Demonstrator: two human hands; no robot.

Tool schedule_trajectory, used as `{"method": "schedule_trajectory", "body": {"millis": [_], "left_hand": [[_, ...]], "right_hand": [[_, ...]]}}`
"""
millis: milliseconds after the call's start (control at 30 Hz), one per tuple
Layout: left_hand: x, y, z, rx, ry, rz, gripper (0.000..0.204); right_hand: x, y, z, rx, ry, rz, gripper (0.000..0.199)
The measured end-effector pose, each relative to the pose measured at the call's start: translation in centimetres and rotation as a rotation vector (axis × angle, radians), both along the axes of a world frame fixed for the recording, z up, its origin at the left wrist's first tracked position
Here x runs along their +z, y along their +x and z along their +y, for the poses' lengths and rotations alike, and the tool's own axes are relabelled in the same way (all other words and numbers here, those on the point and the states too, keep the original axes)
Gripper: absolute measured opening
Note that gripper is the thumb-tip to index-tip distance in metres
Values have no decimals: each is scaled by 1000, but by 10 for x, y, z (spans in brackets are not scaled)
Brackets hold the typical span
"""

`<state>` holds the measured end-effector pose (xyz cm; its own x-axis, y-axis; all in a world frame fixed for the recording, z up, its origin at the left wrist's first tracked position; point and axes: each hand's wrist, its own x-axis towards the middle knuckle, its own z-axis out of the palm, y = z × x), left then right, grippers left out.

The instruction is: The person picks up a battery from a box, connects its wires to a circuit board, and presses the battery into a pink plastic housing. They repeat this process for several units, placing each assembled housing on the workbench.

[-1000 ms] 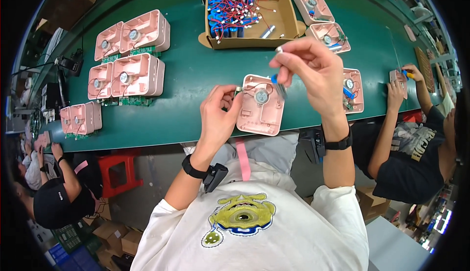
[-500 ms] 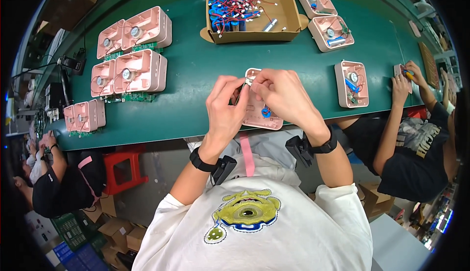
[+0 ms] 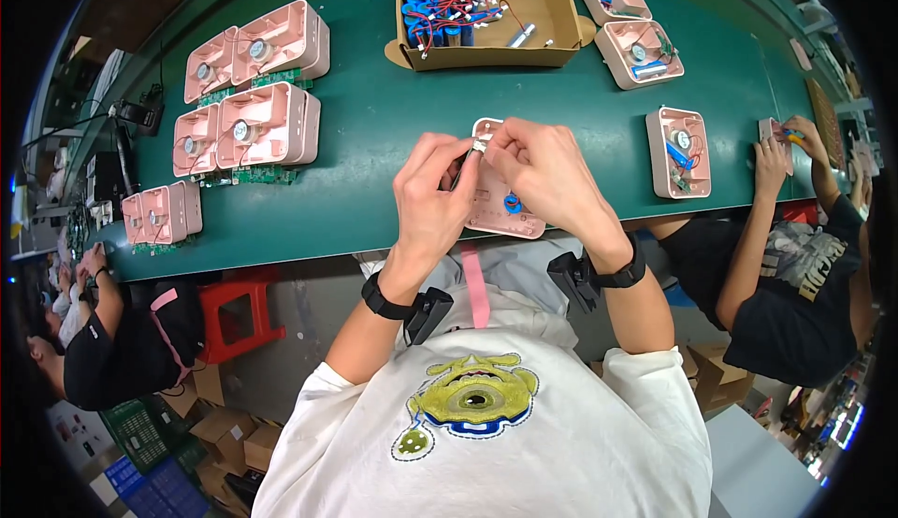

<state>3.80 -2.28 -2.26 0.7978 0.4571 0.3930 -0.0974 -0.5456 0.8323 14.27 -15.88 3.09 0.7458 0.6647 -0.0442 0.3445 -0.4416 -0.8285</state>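
Note:
My left hand (image 3: 432, 188) and my right hand (image 3: 552, 174) meet above a pink plastic casing (image 3: 500, 223) near the table's front edge. Between the fingertips shows a small white connector (image 3: 480, 145); the right thumb and fingers pinch it. The left fingers are closed around a thin dark piece beside it, mostly hidden, whose kind I cannot make out. A small round blue part (image 3: 512, 203) lies inside the casing, below my right palm. The right hand covers part of the casing.
Ahead stands a cardboard box (image 3: 496, 58) of blue batteries with red and black leads. Pink casings with speakers (image 3: 267, 132) and green circuit boards (image 3: 264, 175) stand at left. More casings (image 3: 678, 153) stand at right. A co-worker's hands (image 3: 781, 153) work far right; another person sits left.
The view has shifted slightly, so the table's things sit a little higher. Both hands keep their pinch at the white connector, with only small finger movement.

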Motion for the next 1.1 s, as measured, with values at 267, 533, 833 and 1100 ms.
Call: {"method": "schedule_trajectory", "body": {"millis": [267, 533, 833, 1100], "left_hand": [[-3, 1, -1, 4, -127, -35, 15], [1, -2, -3, 14, 78, -70, 18], [8, -1, -1, -62, 126, -63, 20], [22, 7, 19, -91, 28, 140, 20]], "right_hand": [[-3, 1, 1, 5, -7, 64, 16], [-4, 0, 1, 9, -20, 57, 16], [-5, -3, 2, 3, -13, 5, 15], [22, 3, -35, 117, -104, -225, 17]]}}
